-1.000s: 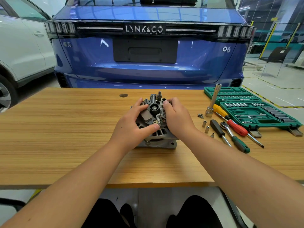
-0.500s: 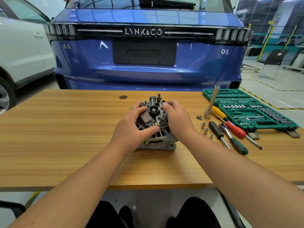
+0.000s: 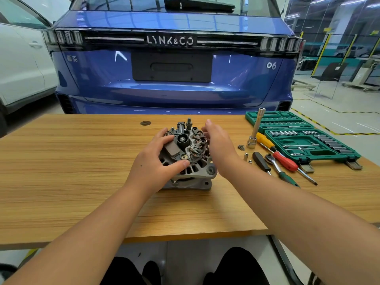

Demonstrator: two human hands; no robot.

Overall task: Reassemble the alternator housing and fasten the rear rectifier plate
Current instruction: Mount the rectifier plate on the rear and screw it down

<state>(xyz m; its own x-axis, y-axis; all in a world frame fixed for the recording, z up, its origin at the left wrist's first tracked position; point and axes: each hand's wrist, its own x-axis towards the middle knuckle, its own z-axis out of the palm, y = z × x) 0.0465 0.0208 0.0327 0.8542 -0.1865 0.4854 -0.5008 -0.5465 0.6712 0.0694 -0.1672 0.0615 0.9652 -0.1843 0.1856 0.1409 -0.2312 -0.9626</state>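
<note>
Wooden table (image 3: 61, 171), one alternator (image 3: 188, 155) mid-table, rear plate facing up, shaft upright. Left hand (image 3: 156, 161) grips it, fingers curled round; right hand (image 3: 220, 147) beside, fingers straight together. Three screwdrivers (image 3: 276, 153).

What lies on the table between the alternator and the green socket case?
Head view: the right hand, a few loose screws and sleeves, an upright socket extension, and screwdrivers beside a ratchet.

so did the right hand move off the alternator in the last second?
Yes. The right hand has lifted off the alternator, fingers straightened, shifted slightly right toward the socket set.
</note>
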